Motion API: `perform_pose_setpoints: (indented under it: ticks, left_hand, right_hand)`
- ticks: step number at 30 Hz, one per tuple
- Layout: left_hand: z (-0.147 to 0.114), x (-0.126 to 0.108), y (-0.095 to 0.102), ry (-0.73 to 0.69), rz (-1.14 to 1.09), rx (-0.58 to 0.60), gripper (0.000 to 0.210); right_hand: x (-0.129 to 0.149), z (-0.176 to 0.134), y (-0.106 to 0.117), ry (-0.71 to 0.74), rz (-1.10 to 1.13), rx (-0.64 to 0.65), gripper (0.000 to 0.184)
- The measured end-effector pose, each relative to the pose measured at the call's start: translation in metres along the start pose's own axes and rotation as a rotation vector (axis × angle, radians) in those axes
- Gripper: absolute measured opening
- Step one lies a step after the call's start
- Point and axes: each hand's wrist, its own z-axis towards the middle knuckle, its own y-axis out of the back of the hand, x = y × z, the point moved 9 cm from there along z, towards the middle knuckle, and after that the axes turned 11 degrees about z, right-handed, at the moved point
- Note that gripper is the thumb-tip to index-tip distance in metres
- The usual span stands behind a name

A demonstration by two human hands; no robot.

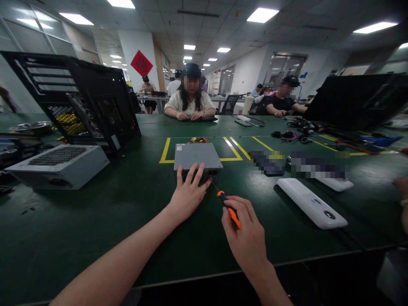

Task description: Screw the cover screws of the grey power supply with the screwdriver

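Observation:
A grey computer power supply [198, 155] sits in front of me, its near side facing my hands. My left hand [190, 189] lies on it with spread fingers, the fingertips on the top front edge and the palm by the near face. In my right hand [244, 225] is a screwdriver [233, 216] with an orange and black handle, held between thumb and fingers. Its thin shaft points up and left to the near face's right part, by my left fingertips. Whether the tip touches a screw, I cannot tell. Coloured cables [199, 140] show behind the power supply.
A black computer case [76, 102] and another power supply [60, 163] stand on the left. To the right lie a white power bank-like device [310, 203], a phone [267, 163] and loose cables [293, 136]. One person [190, 100] sits opposite. Yellow tape [165, 151] marks the green table [143, 255].

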Motion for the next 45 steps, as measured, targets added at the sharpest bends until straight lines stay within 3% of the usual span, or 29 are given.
perform_pose_setpoints:
  ticks: [9,18,24,27,32,36,40,45]
  left_hand:
    - [0.0,0.001,0.002,-0.002,0.01,0.015,0.038]
    - [0.0,0.003,0.001,0.01,0.013,0.008,0.039]
    - [-0.001,0.003,0.0,0.001,0.021,0.027,0.038]
    - [0.0,0.003,0.0,0.0,0.024,0.036,0.038]
    - [0.0,0.003,0.0,0.003,0.022,0.046,0.038]
    - [0.0,0.004,0.001,0.003,0.014,0.039,0.039]
    - [-0.001,0.005,0.002,-0.008,0.015,0.035,0.04]
    - [0.0,0.005,0.004,-0.018,0.046,0.043,0.038]
  right_hand:
    - [-0.003,0.0,-0.001,-0.011,-0.015,0.015,0.016]
    - [0.019,0.0,-0.007,0.186,-0.17,0.022,0.018]
    - [0.022,0.001,-0.006,0.213,-0.144,0.025,0.02]
    - [0.02,0.002,-0.001,0.195,-0.115,-0.032,0.022]
    - [0.011,0.003,-0.003,0.08,-0.028,-0.01,0.014]
    - [0.011,-0.001,0.002,0.116,0.031,-0.049,0.025]
    - [0.006,-0.001,0.011,0.121,-0.027,-0.113,0.021]
    - [-0.002,0.0,0.008,0.033,-0.123,-0.082,0.019]
